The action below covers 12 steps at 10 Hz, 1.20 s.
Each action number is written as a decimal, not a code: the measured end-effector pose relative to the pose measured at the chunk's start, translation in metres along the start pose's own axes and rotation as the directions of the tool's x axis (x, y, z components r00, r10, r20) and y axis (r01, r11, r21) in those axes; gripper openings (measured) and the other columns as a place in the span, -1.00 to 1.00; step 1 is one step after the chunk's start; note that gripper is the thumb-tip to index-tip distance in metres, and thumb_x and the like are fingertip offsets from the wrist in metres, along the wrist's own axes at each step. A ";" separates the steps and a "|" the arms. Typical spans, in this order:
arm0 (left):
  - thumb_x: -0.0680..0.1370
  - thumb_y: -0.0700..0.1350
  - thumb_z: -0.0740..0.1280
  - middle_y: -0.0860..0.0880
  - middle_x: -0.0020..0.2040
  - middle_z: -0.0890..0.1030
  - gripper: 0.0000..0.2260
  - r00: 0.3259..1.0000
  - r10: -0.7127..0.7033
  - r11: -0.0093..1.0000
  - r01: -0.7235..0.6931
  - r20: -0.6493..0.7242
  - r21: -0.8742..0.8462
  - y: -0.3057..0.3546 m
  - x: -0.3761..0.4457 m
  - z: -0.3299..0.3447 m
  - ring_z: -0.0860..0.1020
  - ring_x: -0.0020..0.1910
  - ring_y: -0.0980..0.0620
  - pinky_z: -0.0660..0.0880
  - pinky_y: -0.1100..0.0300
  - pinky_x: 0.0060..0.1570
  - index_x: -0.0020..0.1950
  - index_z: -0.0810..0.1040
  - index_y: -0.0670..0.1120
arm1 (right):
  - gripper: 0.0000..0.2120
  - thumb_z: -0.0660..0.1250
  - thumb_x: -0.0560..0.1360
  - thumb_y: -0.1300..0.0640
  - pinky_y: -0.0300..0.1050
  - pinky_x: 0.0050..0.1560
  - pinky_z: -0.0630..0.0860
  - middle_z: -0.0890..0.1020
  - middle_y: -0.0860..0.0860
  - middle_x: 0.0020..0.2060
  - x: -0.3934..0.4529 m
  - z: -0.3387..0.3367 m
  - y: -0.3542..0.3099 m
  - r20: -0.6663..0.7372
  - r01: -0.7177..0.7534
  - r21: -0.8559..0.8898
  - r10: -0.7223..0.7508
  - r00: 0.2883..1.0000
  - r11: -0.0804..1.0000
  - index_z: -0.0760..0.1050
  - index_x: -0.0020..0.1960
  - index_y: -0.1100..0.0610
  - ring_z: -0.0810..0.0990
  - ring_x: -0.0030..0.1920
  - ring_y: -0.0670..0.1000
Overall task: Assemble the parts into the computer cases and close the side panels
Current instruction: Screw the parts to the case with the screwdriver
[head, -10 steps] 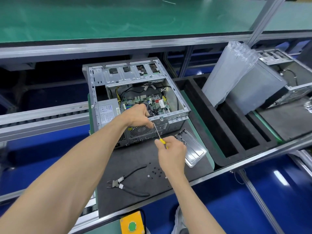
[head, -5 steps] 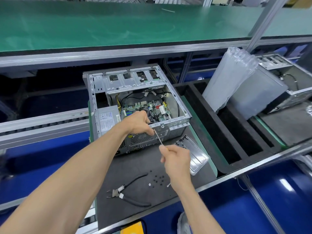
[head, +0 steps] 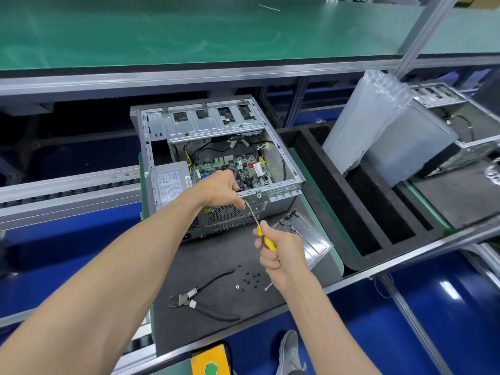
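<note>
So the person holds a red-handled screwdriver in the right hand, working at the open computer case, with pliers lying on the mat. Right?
Not quite: the handle of the screwdriver is yellow, not red, as the head view shows. The rest holds: the right hand grips it at the open computer case, and the pliers lie on the mat.

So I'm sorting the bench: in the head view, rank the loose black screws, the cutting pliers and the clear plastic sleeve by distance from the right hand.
1. Loose black screws: on the mat, just left of the right hand.
2. Cutting pliers: on the mat, farther left, near its front edge.
3. Clear plastic sleeve: upright in the black tray, far right and back.
</note>
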<state>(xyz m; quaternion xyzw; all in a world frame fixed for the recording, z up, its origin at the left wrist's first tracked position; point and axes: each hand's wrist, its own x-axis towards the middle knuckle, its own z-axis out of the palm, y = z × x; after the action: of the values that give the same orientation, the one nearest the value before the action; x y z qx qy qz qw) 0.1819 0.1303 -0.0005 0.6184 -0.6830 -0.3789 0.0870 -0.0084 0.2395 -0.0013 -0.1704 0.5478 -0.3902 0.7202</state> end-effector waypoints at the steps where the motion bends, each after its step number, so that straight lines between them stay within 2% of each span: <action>1: 0.31 -0.07 0.55 0.05 -0.51 0.07 -0.43 1.000 0.002 1.000 -0.002 -0.006 0.007 0.001 -0.001 0.000 0.05 -0.50 -0.01 -0.04 0.18 -0.49 -0.49 0.10 0.00 | -0.79 0.39 0.57 0.11 -0.18 -0.52 0.24 0.58 0.10 -0.41 -0.002 0.001 0.000 -0.058 0.223 -0.414 -0.269 0.961 0.883 0.55 -0.14 0.24 0.34 -0.56 0.00; 2: 0.31 -0.07 0.56 0.05 -0.50 0.05 -0.42 1.000 0.003 1.000 -0.003 -0.010 0.007 0.001 -0.001 0.000 0.04 -0.50 -0.01 -0.04 0.17 -0.49 -0.49 0.09 -0.01 | -0.80 0.42 0.55 0.05 -0.07 -0.40 0.41 0.58 0.06 -0.34 -0.003 -0.006 0.012 0.337 0.343 -0.925 -0.772 0.540 -0.164 0.52 -0.09 0.18 0.53 -0.40 0.10; 3: 0.31 -0.07 0.56 0.05 -0.50 0.06 -0.41 1.000 0.005 1.000 -0.005 -0.017 0.016 0.000 -0.001 0.000 0.04 -0.50 -0.01 -0.04 0.20 -0.53 -0.49 0.09 -0.01 | -0.79 0.39 0.57 0.07 -0.04 -0.38 0.41 0.58 0.08 -0.37 0.000 -0.003 0.017 0.346 0.406 -0.907 -0.752 0.561 -0.115 0.53 -0.10 0.21 0.52 -0.40 0.12; 4: 0.29 -0.06 0.55 0.06 -0.51 0.06 -0.42 1.000 0.007 1.000 -0.006 -0.017 0.017 0.000 -0.001 0.000 0.04 -0.50 -0.01 -0.06 0.20 -0.55 -0.51 0.09 -0.02 | -0.78 0.38 0.58 0.12 -0.19 -0.55 0.24 0.54 0.11 -0.42 -0.001 0.002 0.004 -0.049 0.133 -0.192 -0.145 0.988 0.972 0.55 -0.11 0.28 0.31 -0.57 -0.04; 5: 0.29 -0.07 0.56 0.06 -0.52 0.06 -0.42 1.000 0.001 1.000 -0.001 -0.013 0.012 0.001 -0.001 0.000 0.05 -0.52 0.00 -0.05 0.22 -0.57 -0.52 0.10 -0.02 | -0.79 0.36 0.60 0.14 -0.24 -0.63 0.13 0.50 0.12 -0.41 -0.002 0.004 0.003 0.002 -0.010 0.033 0.010 1.000 0.999 0.53 -0.10 0.30 0.23 -0.59 -0.07; 6: 0.29 -0.08 0.55 0.06 -0.52 0.06 -0.42 1.000 0.002 1.000 -0.002 -0.012 0.021 0.001 -0.001 0.000 0.05 -0.52 0.00 -0.05 0.22 -0.56 -0.51 0.09 -0.02 | -0.80 0.40 0.55 0.02 -0.10 -0.39 0.39 0.59 0.05 -0.34 -0.001 -0.003 0.010 0.039 0.371 -0.811 -0.589 0.807 0.454 0.56 -0.09 0.16 0.47 -0.40 0.07; 7: 0.30 -0.08 0.56 0.06 -0.52 0.05 -0.41 1.000 0.005 1.000 -0.005 -0.010 0.024 0.002 -0.001 0.000 0.04 -0.51 0.00 -0.04 0.22 -0.56 -0.51 0.08 -0.01 | -0.81 0.40 0.57 0.04 -0.04 -0.34 0.37 0.61 0.05 -0.32 0.003 -0.007 0.020 0.370 0.378 -0.909 -0.765 0.528 -0.179 0.53 -0.03 0.18 0.53 -0.34 0.12; 8: 0.30 -0.07 0.56 0.06 -0.52 0.06 -0.41 1.000 0.001 1.000 -0.001 -0.009 0.030 0.001 -0.001 0.000 0.05 -0.52 0.00 -0.05 0.22 -0.57 -0.51 0.09 -0.01 | -0.81 0.43 0.55 0.09 -0.14 -0.43 0.32 0.60 0.08 -0.40 0.005 -0.003 0.009 -0.028 0.379 -0.592 -0.488 0.872 0.711 0.58 -0.12 0.22 0.44 -0.49 0.00; 9: 0.31 -0.08 0.56 0.06 -0.52 0.06 -0.41 1.000 0.000 1.000 0.001 -0.010 0.022 0.001 -0.001 0.000 0.05 -0.54 0.02 -0.04 0.24 -0.58 -0.49 0.09 0.00 | -0.78 0.39 0.58 0.14 -0.25 -0.63 0.09 0.50 0.14 -0.39 0.001 -0.002 -0.001 0.029 -0.060 0.087 0.058 0.998 0.994 0.55 -0.12 0.29 0.19 -0.58 -0.08; 10: 0.31 -0.08 0.56 0.07 -0.53 0.07 -0.42 1.000 -0.008 1.000 0.008 -0.008 0.030 0.002 -0.001 -0.001 0.05 -0.54 0.02 -0.04 0.23 -0.58 -0.49 0.10 -0.01 | -0.78 0.43 0.55 0.07 -0.17 -0.52 0.27 0.56 0.08 -0.38 0.002 -0.004 0.002 -0.047 0.250 -0.468 -0.306 0.951 0.848 0.55 -0.17 0.19 0.37 -0.50 0.01; 11: 0.32 -0.08 0.57 0.07 -0.53 0.07 -0.40 1.000 -0.007 1.000 0.007 -0.007 0.020 0.002 0.000 0.000 0.06 -0.54 0.02 -0.02 0.23 -0.57 -0.50 0.09 -0.01 | -0.78 0.47 0.50 0.06 -0.10 -0.43 0.35 0.55 0.02 -0.39 0.005 -0.010 0.014 0.411 0.360 -0.898 -0.772 0.485 -0.252 0.50 -0.13 0.17 0.53 -0.43 0.12; 12: 0.32 -0.09 0.57 0.07 -0.53 0.06 -0.40 1.000 -0.003 1.000 0.003 -0.011 0.021 0.001 0.000 0.000 0.05 -0.54 0.01 -0.03 0.23 -0.57 -0.50 0.09 -0.01 | -0.77 0.43 0.55 0.07 -0.10 -0.39 0.27 0.50 0.01 -0.45 0.007 -0.006 0.016 0.343 0.439 -0.896 -0.736 0.584 -0.069 0.52 -0.16 0.21 0.45 -0.45 0.12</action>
<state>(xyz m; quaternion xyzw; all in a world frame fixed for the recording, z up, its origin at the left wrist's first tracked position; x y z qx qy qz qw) 0.1808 0.1300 0.0004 0.6223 -0.6854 -0.3687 0.0836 -0.0073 0.2457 -0.0191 -0.7264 0.6123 -0.2778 0.1425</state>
